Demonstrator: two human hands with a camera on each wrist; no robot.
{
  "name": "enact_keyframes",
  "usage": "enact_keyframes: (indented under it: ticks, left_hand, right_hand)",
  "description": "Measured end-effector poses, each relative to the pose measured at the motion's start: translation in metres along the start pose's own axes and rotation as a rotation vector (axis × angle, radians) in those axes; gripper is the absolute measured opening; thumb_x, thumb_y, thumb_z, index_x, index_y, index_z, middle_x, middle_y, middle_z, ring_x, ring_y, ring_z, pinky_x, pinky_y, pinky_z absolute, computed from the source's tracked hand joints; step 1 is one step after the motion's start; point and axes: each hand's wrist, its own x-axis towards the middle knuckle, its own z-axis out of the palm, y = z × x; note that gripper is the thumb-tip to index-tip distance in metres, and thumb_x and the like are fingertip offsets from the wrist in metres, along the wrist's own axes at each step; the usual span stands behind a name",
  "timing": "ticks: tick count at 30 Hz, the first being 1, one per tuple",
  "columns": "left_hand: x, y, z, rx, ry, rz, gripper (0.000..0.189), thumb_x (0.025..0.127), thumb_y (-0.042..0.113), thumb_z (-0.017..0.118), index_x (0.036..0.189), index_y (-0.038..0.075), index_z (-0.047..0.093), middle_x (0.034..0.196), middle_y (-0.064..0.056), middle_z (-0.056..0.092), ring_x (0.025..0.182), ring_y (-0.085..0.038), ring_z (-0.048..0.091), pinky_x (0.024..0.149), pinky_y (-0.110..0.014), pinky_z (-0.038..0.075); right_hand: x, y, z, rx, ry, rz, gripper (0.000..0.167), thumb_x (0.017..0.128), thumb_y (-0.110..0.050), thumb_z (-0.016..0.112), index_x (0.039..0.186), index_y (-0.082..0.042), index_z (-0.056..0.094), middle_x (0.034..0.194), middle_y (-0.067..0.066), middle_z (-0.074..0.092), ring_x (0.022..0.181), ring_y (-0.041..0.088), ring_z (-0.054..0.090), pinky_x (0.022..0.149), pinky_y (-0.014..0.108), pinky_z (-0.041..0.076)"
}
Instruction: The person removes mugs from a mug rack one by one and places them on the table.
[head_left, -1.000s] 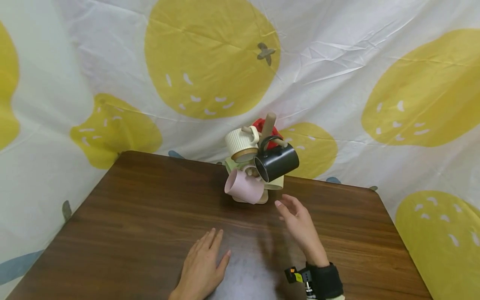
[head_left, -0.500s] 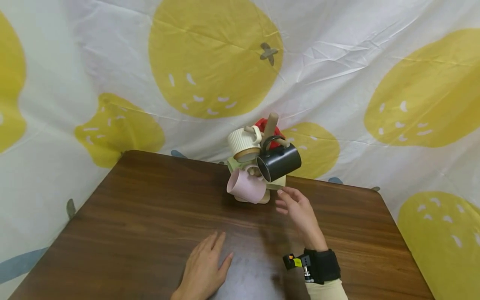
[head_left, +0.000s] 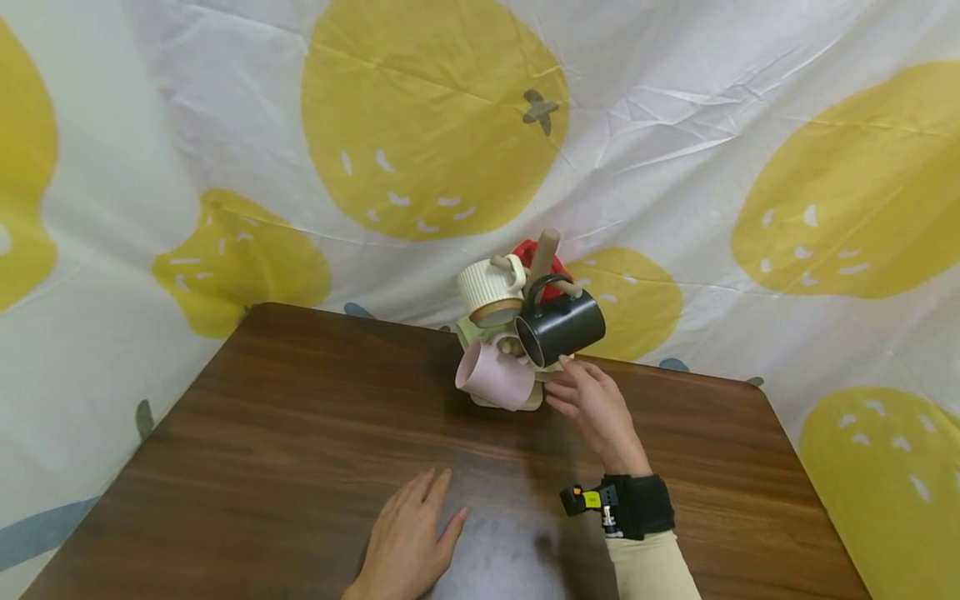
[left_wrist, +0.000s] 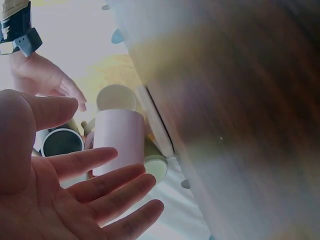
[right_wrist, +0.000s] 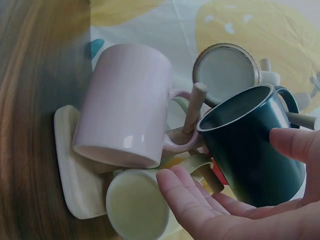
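Observation:
Mugs hang on a wooden mug tree (head_left: 547, 247) at the back of the table. My right hand (head_left: 600, 410) is beside it, fingers spread just under the black mug (head_left: 568, 327). In the right wrist view the thumb overlaps the black mug's side, and the fingertips are near the pale yellow mug (right_wrist: 139, 205). A pink mug (head_left: 498, 377) hangs low at the front, with a ribbed cream mug (head_left: 483, 289) above it. Partly hidden behind are a red mug (head_left: 525, 249) and a light green mug (head_left: 468, 332). My left hand (head_left: 408, 529) lies low over the table, fingers extended, holding nothing.
The brown wooden table (head_left: 300, 417) runs back to a hanging cloth (head_left: 652, 83) printed with yellow fruit. The mug tree's pale base (right_wrist: 67, 150) stands close to the table's back edge. A black strap with a small camera (head_left: 633, 507) is on the right wrist.
My right hand has moved forward and up to the mug tree, beneath the black mug. The left hand stays nearly where it was, and the mugs hang as before.

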Motion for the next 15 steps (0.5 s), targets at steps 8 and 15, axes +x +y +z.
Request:
enact_keyframes:
  ticks: [8,15]
  left_hand:
    - [0.001,0.000,0.000,-0.002,0.000,0.002,0.049,0.093,0.030,0.068,0.129,-0.001,0.060,0.129,-0.026,0.061,0.118,-0.043,0.058,0.097,-0.057,0.047]
    - [0.002,-0.001,0.002,0.003,-0.004,0.005,0.048,0.093,0.031,0.068,0.129,0.000,0.060,0.128,-0.025,0.061,0.118,-0.043,0.059,0.096,-0.057,0.048]
  right_hand:
    - [0.005,-0.004,0.002,0.088,-0.031,0.031,0.075,0.098,-0.044,0.058,0.150,0.001,0.028,0.140,0.026,0.045,0.131,0.039,0.049,0.106,0.046,0.044]
    - [0.014,-0.009,0.006,0.243,-0.013,0.029,0.075,0.097,-0.045,0.061,0.149,0.000,0.029,0.137,0.027,0.047,0.121,0.032,0.058,0.107,0.045,0.043]
